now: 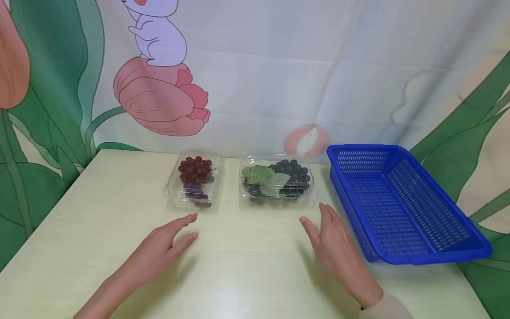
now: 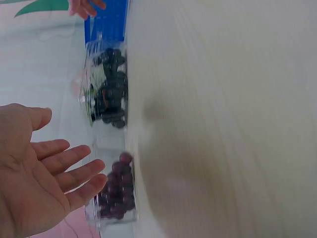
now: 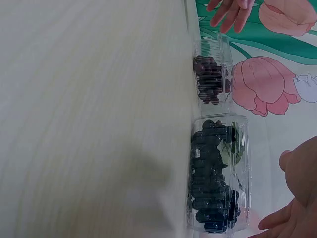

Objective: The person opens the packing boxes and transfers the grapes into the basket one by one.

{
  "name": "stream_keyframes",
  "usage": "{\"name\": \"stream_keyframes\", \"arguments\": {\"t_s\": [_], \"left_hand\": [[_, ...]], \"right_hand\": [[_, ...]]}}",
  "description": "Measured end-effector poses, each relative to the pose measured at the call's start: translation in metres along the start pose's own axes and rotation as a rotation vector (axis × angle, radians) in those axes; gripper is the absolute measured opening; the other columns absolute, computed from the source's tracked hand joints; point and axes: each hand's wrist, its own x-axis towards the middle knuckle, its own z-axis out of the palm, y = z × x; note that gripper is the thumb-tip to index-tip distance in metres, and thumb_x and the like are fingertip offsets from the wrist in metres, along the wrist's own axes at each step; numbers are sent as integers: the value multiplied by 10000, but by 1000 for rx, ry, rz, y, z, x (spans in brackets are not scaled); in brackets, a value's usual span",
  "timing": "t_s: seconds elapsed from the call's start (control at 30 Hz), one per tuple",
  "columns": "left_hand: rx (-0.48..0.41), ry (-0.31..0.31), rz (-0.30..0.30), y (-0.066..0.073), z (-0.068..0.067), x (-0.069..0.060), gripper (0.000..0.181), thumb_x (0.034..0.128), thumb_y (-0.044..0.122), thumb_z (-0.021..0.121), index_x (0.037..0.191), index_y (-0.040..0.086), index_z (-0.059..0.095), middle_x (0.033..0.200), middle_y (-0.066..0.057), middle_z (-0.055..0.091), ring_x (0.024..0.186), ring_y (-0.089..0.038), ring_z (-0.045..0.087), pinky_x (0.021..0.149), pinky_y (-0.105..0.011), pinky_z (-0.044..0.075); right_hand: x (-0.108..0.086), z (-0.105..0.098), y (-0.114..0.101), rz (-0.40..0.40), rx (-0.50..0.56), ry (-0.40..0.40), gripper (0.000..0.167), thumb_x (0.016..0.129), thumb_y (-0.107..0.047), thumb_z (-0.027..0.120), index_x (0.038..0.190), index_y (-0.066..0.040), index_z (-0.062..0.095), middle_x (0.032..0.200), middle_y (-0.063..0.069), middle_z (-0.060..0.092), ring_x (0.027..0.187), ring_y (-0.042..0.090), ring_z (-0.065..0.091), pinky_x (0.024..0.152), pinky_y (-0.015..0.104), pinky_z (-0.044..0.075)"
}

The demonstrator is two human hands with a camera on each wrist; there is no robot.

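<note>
A clear plastic box of red and purple grapes [image 1: 196,173] lies on the table at the left. To its right is a second clear box, holding dark grapes [image 1: 294,173] and green leaves [image 1: 258,174]. My left hand [image 1: 155,248] hovers in front of the red grapes' box, fingers extended, thumb apart, holding nothing. In the left wrist view its palm [image 2: 29,173] faces the boxes. My right hand [image 1: 336,250] is raised in front of the dark grapes' box, near the blue basket, also holding nothing with its fingers extended.
A blue plastic basket [image 1: 360,221] with perforated walls stands on the right side of the pale table [image 1: 239,270]. Behind the table hangs a curtain [image 1: 255,79] printed with flowers, leaves and a white animal.
</note>
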Motion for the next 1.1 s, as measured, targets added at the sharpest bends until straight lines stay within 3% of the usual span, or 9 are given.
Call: {"name": "stream_keyframes", "arguments": {"t_s": [0.17,0.23,0.4,0.6,0.9,1.1], "left_hand": [[-108,10,16,10,14,10,478,1066,247,604,1494,53,515,1400,-139,626,1262,-329,611,999,-540,520],[-154,13,-4,15,17,15,459,1068,213,597,1486,42,515,1376,-149,639,1233,-324,631,996,-513,528],[-346,-16,-117,29,22,29,435,1081,180,554,1487,36,495,1366,-157,642,1218,-307,641,998,-452,541],[-596,-43,-187,40,29,45,432,1091,161,519,1485,-7,461,1376,-217,617,1184,-308,661,993,-395,554],[-742,28,-388,55,42,65,426,1087,171,527,1466,-22,490,1315,-223,654,1053,-269,724,907,-342,593],[-841,57,-474,64,49,79,431,1095,155,518,1466,-61,480,1322,-260,624,1037,-271,730,865,-300,601]], "right_hand": [[2,-1,-6,27,43,6,767,1079,-513,473,1521,101,354,1530,338,398,1419,480,397,1157,607,342],[3,0,-8,34,50,8,765,1080,-515,469,1519,101,358,1528,337,401,1413,482,404,1153,606,348],[6,1,-10,48,63,21,791,1079,-558,424,1524,93,358,1534,312,402,1401,472,422,1135,604,372],[13,1,-11,27,64,50,693,1097,-448,473,1487,119,391,1487,324,436,1354,484,467,1114,601,397],[22,8,-9,4,105,109,527,1105,-259,511,1427,152,442,1423,345,483,1293,505,514,1077,601,433],[31,10,-6,27,131,143,499,1095,-230,531,1394,165,474,1393,354,510,1286,506,520,1079,598,431]]}}
